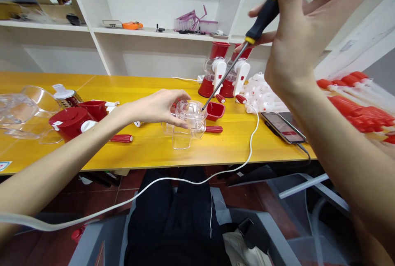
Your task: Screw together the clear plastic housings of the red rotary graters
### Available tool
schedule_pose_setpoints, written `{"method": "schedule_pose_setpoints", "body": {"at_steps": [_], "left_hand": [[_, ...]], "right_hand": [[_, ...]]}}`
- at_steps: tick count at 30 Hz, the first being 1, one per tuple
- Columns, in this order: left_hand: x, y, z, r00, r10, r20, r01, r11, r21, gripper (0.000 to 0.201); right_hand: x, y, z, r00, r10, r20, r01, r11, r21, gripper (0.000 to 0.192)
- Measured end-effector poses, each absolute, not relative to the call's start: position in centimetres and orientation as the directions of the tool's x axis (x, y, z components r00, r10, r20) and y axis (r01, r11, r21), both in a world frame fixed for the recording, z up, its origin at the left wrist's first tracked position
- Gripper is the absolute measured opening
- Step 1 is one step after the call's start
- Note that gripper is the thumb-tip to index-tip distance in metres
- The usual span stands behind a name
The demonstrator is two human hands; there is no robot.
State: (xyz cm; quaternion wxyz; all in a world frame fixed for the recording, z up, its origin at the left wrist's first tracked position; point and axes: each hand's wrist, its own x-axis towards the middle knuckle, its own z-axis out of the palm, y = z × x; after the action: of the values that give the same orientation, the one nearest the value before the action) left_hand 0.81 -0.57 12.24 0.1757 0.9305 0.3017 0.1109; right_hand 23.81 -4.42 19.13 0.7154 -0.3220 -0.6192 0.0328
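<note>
My left hand (160,105) rests on a clear plastic housing (187,124) that stands on the yellow table (148,146), steadying it from the left. My right hand (296,23) is raised high at the upper right and grips the black-and-yellow handle of a long screwdriver (262,15). Its metal shaft slants down to the left, and the tip sits at the top rim of the clear housing. A small red tray piece (215,110) and a red handle (213,129) lie just right of the housing.
Two assembled red-and-white grinders (222,72) stand behind. White parts (259,93) and red caps (358,109) pile at the right. A phone (282,127) with white cable lies near the edge. Red parts (74,118) and clear bowls (18,112) sit left. Shelves are behind.
</note>
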Motion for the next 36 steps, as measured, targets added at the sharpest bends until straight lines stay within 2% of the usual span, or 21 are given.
{"method": "schedule_pose_setpoints", "body": {"at_steps": [2,3,8,12,18,28,32,36], "left_hand": [[0.8,-0.5,12.1,0.795,0.597,0.109,0.514,-0.758,0.403,0.078],[0.7,-0.5,12.1,0.796,0.595,0.113,0.509,-0.758,0.407,0.079],[0.5,-0.4,11.8,0.781,0.613,0.117,0.515,-0.739,0.435,0.080],[0.2,-0.1,11.4,0.782,0.609,0.132,0.496,-0.737,0.459,0.078],[-0.1,0.5,11.0,0.782,0.607,0.142,0.484,-0.735,0.475,0.080],[0.0,0.9,10.8,0.800,0.581,0.151,0.401,-0.705,0.585,0.077],[0.0,0.9,10.7,0.799,0.577,0.168,0.392,-0.713,0.582,0.074],[0.0,0.5,10.8,0.782,0.595,0.187,0.412,-0.718,0.561,0.073]], "right_hand": [[23.5,-4.7,18.6,0.218,0.339,0.915,0.431,0.808,-0.402,0.038],[23.5,-4.6,18.4,0.203,0.330,0.922,0.440,0.810,-0.387,0.036],[25.1,-2.9,17.9,0.259,0.386,0.885,0.364,0.810,-0.460,0.043],[26.7,-1.2,17.4,0.339,0.475,0.812,0.248,0.787,-0.565,0.049],[28.1,-0.3,16.2,0.411,0.584,0.700,0.190,0.697,-0.692,0.042],[29.7,1.3,15.2,0.410,0.654,0.636,0.152,0.639,-0.754,0.046],[29.1,1.4,15.5,0.411,0.664,0.625,0.173,0.616,-0.768,0.046],[28.0,0.9,16.5,0.406,0.696,0.593,0.181,0.575,-0.798,0.038]]}}
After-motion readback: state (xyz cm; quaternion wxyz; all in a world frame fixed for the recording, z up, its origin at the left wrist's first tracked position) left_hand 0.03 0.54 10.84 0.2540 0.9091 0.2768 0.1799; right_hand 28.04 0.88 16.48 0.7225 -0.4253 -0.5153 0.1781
